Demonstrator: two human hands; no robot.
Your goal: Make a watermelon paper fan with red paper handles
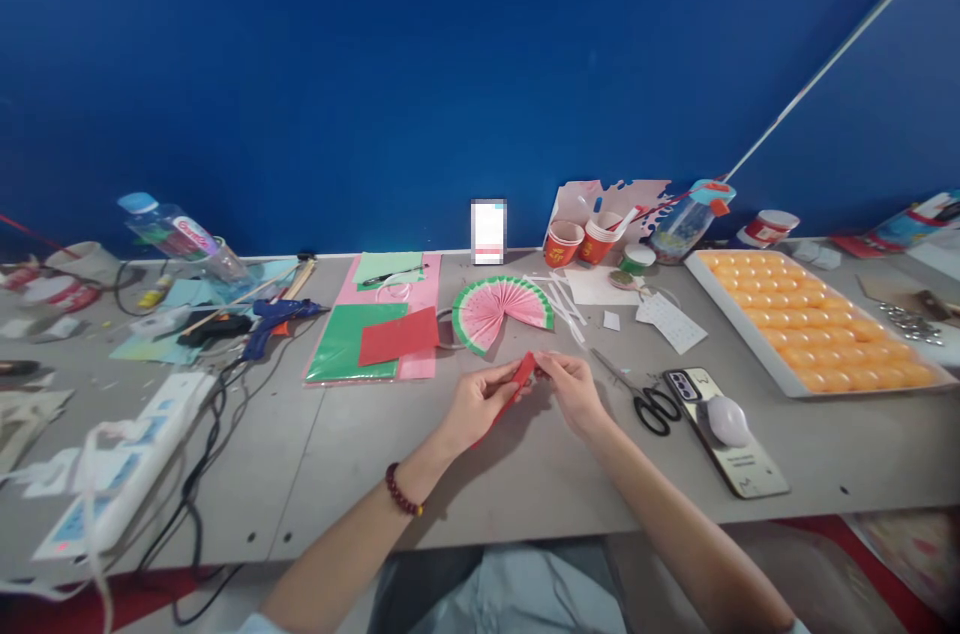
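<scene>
Both of my hands meet over the grey table near its front edge. My left hand and my right hand each pinch an end of a folded strip of red paper, held between them just above the tabletop. A bead bracelet circles my left wrist. Just beyond the hands lies a pleated watermelon paper fan. Black-handled scissors lie close to the right of my right hand.
Coloured paper sheets and a blue glue gun lie at the left, with a white power strip and cables. At the right are a phone, a tray of orange balls and red cups.
</scene>
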